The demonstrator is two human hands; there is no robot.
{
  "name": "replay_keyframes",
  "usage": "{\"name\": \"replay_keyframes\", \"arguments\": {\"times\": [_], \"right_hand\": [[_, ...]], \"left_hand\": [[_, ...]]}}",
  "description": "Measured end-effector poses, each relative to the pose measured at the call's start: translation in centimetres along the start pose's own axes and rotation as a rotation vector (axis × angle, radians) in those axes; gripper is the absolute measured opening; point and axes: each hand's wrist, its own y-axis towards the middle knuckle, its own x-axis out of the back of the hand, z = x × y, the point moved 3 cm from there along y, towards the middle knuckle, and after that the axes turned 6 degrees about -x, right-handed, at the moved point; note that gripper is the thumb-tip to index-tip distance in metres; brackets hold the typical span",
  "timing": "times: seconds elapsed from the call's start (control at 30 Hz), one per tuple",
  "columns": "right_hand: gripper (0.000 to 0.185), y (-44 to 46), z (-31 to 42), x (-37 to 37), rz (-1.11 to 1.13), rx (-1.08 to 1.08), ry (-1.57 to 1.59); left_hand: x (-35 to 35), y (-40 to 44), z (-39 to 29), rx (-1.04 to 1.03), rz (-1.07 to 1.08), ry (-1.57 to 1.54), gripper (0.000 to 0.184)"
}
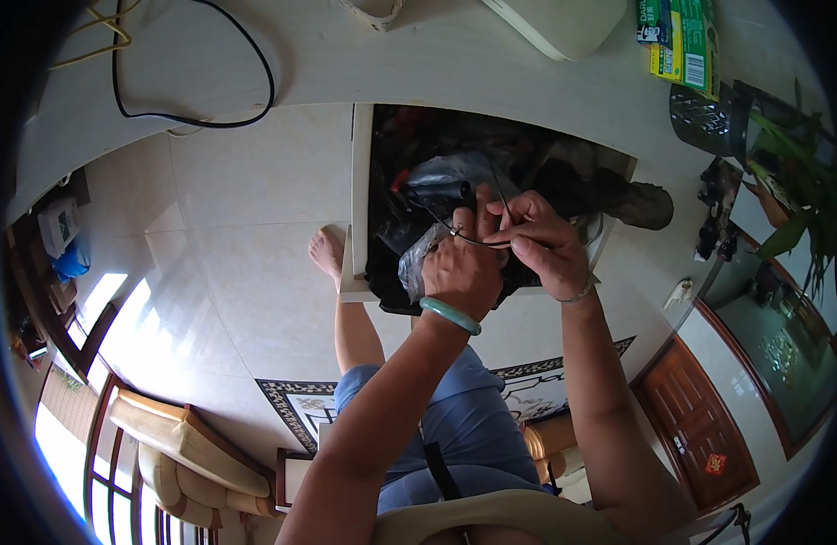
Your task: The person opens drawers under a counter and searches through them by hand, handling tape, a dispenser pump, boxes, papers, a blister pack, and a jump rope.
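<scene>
An open drawer (pixel 346 263) full of dark items lies under both hands. My left hand (pixel 464 263), with a green bangle at its wrist, reaches over clear plastic bags, its fingers bent near a thin black cable (pixel 473 242). Close beside it on the right, my right hand (pixel 546 245) pinches that cable between thumb and fingers. A clear plastic bag (pixel 455 169) sits just beyond the hands, with a black cylindrical object by it. What the left fingers grip is partly hidden.
Beyond the drawer, the pale tabletop (pixel 318 64) bears a black cable loop (pixel 271 82), a white device (pixel 564 23) and green-yellow boxes (pixel 691 50). A potted plant (pixel 787 218) stands at the right. A dark bundle (pixel 641 202) hangs over the drawer's right edge.
</scene>
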Motion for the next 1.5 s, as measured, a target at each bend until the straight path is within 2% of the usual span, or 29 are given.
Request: {"name": "replay_keyframes", "arguments": {"times": [0.13,0.2,0.23,0.3,0.33,0.4,0.43,0.47,0.53,0.6,0.67,0.7,0.77,0.8,0.87,1.0,1.07,1.1,1.17,1.23,1.33,1.43,1.5], "right_hand": [[0.016,0.5,0.3,-0.2,0.004,0.029,-0.130],[0.014,0.8,1.6,-0.8,-0.084,0.078,-0.390],[0.014,0.9,2.0,-0.9,-0.082,0.078,-0.390],[0.016,0.9,3.1,-1.0,-0.211,0.187,-0.793],[0.016,1.0,3.3,-1.1,-0.206,0.188,-0.793],[0.024,1.2,4.0,-1.2,-0.377,0.245,-1.072],[0.037,1.6,3.9,-1.2,-0.305,0.302,-1.026],[0.037,2.1,4.0,-1.4,-0.301,0.303,-1.024],[0.045,3.8,3.8,-3.0,0.025,0.184,-0.720],[0.047,6.1,3.1,-3.9,0.070,0.218,-0.679],[0.044,8.5,1.9,-4.9,0.224,0.076,-0.584],[0.044,9.8,0.8,-5.2,0.225,0.074,-0.584],[0.037,12.6,-2.0,-5.8,0.169,0.024,-0.960],[0.037,13.9,-2.3,-6.2,0.171,0.021,-0.963],[0.026,15.7,-3.2,-6.9,0.281,-0.258,-1.272],[0.016,15.8,-2.6,-7.8,0.390,-0.318,-1.359],[0.015,15.1,-3.3,-7.7,0.369,-0.071,-1.400],[0.015,14.9,-3.9,-7.5,0.370,-0.067,-1.404],[0.016,14.5,-3.6,-7.6,0.308,0.251,-1.321],[0.013,13.9,-2.9,-7.2,0.322,0.280,-1.278],[0.008,12.9,-2.2,-6.7,0.331,0.356,-1.155],[0.006,12.1,-0.9,-6.2,0.258,0.458,-0.967],[0.004,11.4,1.0,-5.9,0.199,0.513,-0.851]], "left_hand": [[-0.4,0.2,0.2,-0.017,0.026,0.017,0.067],[-0.2,0.3,0.1,-0.006,0.004,0.010,0.066],[-0.1,0.3,0.1,0.007,-0.017,0.002,0.066],[0.3,0.4,-0.1,0.011,0.011,0.002,0.065],[0.3,0.4,-0.1,0.015,0.038,0.003,0.064],[0.2,0.5,0.1,0.005,0.006,0.003,0.061],[0.1,0.5,0.2,0.013,0.017,-0.018,0.059],[-0.1,0.5,0.3,0.019,0.028,-0.040,0.057],[-2.1,0.2,1.5,0.004,-0.045,-0.059,0.050],[-2.6,0.0,1.8,-0.056,-0.119,-0.018,0.043],[-2.8,-0.1,1.8,-0.105,-0.179,0.060,0.037],[-1.5,0.3,1.1,-0.055,-0.034,0.090,0.037],[-0.5,0.5,0.5,-0.016,0.018,0.080,0.036],[0.0,0.5,0.2,0.004,0.044,0.075,0.036],[0.0,0.5,0.2,-0.001,0.058,0.026,0.033],[-0.3,0.4,0.6,0.028,-0.016,-0.046,0.028],[-0.1,0.2,0.6,-0.002,-0.017,-0.020,0.026],[-0.1,0.2,0.6,-0.038,-0.013,0.010,0.025],[-0.4,-0.1,1.1,-0.075,-0.045,0.007,0.025],[-0.8,-0.3,1.5,-0.112,-0.078,0.005,0.025],[-0.8,-0.6,1.7,-0.106,-0.038,-0.041,0.035],[-0.1,-1.5,1.9,-0.181,-0.038,-0.039,0.035],[1.1,-2.5,1.6,-0.323,-0.142,-0.089,0.040]]}}
